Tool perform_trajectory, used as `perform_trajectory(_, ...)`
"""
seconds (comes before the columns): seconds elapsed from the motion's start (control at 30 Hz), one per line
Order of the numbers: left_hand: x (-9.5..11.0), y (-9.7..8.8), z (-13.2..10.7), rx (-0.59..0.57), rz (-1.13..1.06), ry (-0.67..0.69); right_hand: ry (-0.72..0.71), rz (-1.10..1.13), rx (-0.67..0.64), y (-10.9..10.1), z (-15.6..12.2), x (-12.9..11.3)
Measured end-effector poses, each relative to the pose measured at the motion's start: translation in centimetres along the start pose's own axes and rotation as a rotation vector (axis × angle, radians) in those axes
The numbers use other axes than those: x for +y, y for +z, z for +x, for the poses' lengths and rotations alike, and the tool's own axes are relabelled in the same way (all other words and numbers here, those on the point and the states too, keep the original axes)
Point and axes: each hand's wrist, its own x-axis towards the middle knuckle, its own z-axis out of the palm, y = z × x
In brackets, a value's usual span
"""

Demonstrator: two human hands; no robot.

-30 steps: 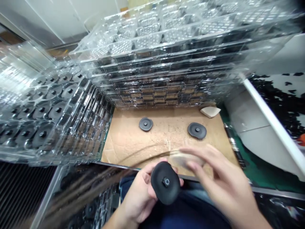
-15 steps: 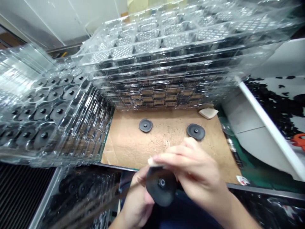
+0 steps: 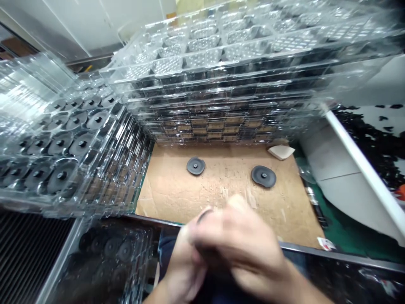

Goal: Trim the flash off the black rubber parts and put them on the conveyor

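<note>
Head view: the right hand (image 3: 243, 249) lies over the left hand (image 3: 180, 270), both blurred and close together just in front of the body. A dark rim (image 3: 204, 216) shows between them; the blur hides whether either hand is gripping it. Ahead of the hands, on a cardboard sheet (image 3: 228, 202), lie a left black disc (image 3: 195, 166) and a right black disc (image 3: 263, 176), with a pale wedge (image 3: 281, 152) beyond. Stacked clear plastic trays (image 3: 221, 97) rise past the sheet, and more stacked trays (image 3: 79, 143) stand to the left.
</note>
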Motion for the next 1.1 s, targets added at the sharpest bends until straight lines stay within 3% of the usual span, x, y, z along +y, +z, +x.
perform_trajectory(0.13,-0.2,-0.5,0.4,0.047,-0.138,0.093,0.416,-0.137,0.089,0.8,-2.1,4.9)
perform_trajectory(0.27,-0.1,-0.6,0.8,0.075,-0.22,0.091,0.473,-0.134,0.018,2.0,-5.8,7.2)
perform_trajectory(0.37,-0.1,-0.3,0.9,0.076,-0.22,0.073,0.49,-0.127,0.014,1.9,-6.1,6.0)
perform_trajectory(0.47,-0.2,0.0,0.7,0.052,-0.224,0.069,0.468,-0.128,0.147,0.9,-3.8,2.7)
perform_trajectory(0.53,-0.1,-0.1,0.6,0.014,-0.203,0.022,0.319,-0.09,0.234,0.4,-2.0,0.2)
perform_trajectory(0.63,0.2,-0.3,0.5,-0.039,-0.173,-0.047,0.122,0.009,0.108,0.2,-0.4,-2.2)
perform_trajectory(0.73,0.5,0.0,0.5,-0.084,-0.146,-0.008,0.137,0.032,-0.071,0.2,0.3,-2.4)
perform_trajectory(0.9,0.8,0.8,0.4,-0.141,-0.127,-0.065,0.086,-0.108,0.074,0.0,-0.3,-2.2)
perform_trajectory(1.0,1.1,0.2,0.5,-0.133,-0.177,-0.08,0.08,-0.057,-0.085,-1.3,-1.9,-2.2)
perform_trajectory(1.1,1.0,-0.3,0.6,-0.159,-0.174,-0.104,0.132,-0.214,-0.112,-2.7,-2.4,-2.2)
